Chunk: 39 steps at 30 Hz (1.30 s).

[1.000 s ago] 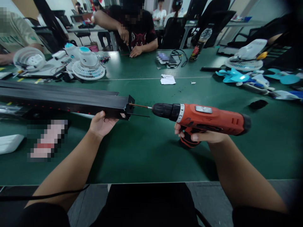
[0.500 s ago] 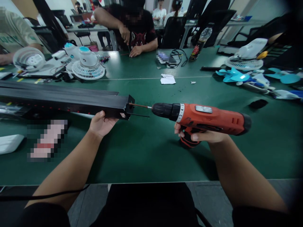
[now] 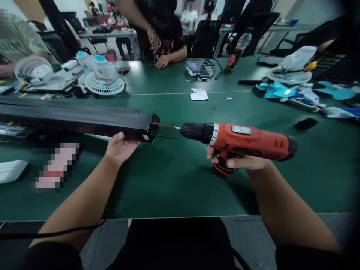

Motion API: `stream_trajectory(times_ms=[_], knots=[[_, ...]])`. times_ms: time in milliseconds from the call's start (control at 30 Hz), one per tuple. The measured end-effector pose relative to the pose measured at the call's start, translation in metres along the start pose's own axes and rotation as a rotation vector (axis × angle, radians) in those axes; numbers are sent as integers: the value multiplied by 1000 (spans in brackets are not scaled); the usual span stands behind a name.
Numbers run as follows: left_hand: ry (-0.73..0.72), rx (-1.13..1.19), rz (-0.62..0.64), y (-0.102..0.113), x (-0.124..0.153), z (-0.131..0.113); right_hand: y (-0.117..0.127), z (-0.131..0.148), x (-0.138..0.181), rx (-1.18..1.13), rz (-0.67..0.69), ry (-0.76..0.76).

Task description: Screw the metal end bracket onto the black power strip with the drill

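A long black rectangular bar extends in from the left edge, its end face toward the middle. My left hand grips it from below near that end, thumb on the front side and the other fingers partly hidden underneath. In my right hand is a red and black cordless drill, held level by its handle and pointing left. Its long thin bit reaches the upper part of the bar's end. Below the bit, a thin dark rod sticks out of the same end.
White fan parts lie at the back left, and blue fan blades at the right. A paper scrap and a bottle are farther back. Across the table, a person's hands work with a thin tool.
My hands, the drill and the bar stay practically in place. Across the table, the other person's raised hand has shifted slightly right.
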<state>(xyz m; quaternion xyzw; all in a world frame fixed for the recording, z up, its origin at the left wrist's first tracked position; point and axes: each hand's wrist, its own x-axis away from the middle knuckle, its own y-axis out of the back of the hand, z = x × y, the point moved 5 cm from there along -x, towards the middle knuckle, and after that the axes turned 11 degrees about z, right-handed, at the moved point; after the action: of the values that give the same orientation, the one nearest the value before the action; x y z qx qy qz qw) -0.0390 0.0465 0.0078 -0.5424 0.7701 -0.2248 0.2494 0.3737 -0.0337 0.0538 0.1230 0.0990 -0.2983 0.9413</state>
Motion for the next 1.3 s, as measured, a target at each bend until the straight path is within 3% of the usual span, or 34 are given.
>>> stream_trajectory(times_ms=[1300], knots=[[-9,-17,0,-5,0,-2,0,4,-1,11,-11,-27]])
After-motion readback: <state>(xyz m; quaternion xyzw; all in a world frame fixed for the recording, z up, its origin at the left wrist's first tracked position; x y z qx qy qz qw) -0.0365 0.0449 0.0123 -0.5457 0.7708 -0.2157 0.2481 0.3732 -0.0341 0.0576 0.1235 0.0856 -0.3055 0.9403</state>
